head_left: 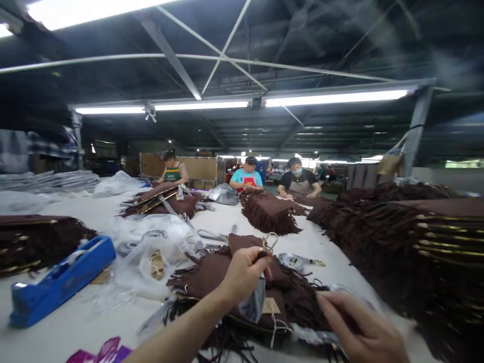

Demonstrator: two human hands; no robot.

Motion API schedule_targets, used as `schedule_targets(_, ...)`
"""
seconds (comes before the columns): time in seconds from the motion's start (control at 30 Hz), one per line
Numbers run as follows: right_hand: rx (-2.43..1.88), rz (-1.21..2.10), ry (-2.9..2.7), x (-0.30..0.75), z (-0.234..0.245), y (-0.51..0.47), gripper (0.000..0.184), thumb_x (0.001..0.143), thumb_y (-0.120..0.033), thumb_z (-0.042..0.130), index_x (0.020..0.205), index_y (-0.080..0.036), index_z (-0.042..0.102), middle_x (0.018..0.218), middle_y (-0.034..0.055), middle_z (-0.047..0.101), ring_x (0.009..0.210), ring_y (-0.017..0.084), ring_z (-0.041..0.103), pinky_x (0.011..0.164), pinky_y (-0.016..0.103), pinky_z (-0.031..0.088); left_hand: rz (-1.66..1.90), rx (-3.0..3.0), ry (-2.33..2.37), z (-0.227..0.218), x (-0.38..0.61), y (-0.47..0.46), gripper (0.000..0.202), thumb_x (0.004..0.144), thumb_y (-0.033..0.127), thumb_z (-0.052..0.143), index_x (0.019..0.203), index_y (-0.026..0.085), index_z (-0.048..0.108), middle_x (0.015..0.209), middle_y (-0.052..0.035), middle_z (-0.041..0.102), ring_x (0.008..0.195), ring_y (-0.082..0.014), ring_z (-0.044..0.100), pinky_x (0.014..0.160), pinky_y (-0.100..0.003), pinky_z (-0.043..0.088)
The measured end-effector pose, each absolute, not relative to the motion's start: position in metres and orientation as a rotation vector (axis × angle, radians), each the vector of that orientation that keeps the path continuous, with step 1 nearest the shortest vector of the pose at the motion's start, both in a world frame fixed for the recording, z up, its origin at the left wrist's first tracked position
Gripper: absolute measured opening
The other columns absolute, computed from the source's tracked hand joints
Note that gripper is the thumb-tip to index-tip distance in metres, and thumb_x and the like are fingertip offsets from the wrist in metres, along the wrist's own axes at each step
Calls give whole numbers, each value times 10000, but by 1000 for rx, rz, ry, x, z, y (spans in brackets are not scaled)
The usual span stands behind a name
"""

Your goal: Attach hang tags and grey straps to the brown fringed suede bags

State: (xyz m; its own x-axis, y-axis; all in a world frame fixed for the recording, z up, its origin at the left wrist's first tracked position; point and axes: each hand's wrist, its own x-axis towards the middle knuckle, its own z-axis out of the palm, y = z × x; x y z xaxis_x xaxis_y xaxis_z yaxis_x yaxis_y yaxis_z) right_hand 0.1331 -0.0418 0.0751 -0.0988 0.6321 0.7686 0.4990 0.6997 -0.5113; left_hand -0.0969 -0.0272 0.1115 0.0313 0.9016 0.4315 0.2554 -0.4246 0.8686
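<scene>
A worker's left hand [244, 275] grips a metal clasp [269, 241] in clenched fingers above a brown fringed bag [206, 275] lying near the front edge of the desk [56, 340]; the right hand [363, 327], blurred, curls its fingers on plastic wrap [310, 337] at the bag's right side; a blue tape dispenser [60, 282] sits toward the left edge; three people [247, 174] work at the far edge; stacked bags [416, 237] line the right edge.

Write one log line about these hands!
left hand: pinching metal clasp | right hand: blurred, by fringed bag | tape dispenser: on table
</scene>
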Motion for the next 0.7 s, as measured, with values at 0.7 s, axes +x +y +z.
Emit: schedule_targets(0.7, -981, 53, -1958, 48, 91, -112, 272, 926, -297, 475, 691, -212, 582, 644, -12, 591, 589, 134, 560, 580, 237, 389, 1568, 1611, 1164, 70, -88, -105, 228, 865, 275, 477, 759, 151, 636, 738, -39, 679, 699, -177, 598, 672, -248, 434)
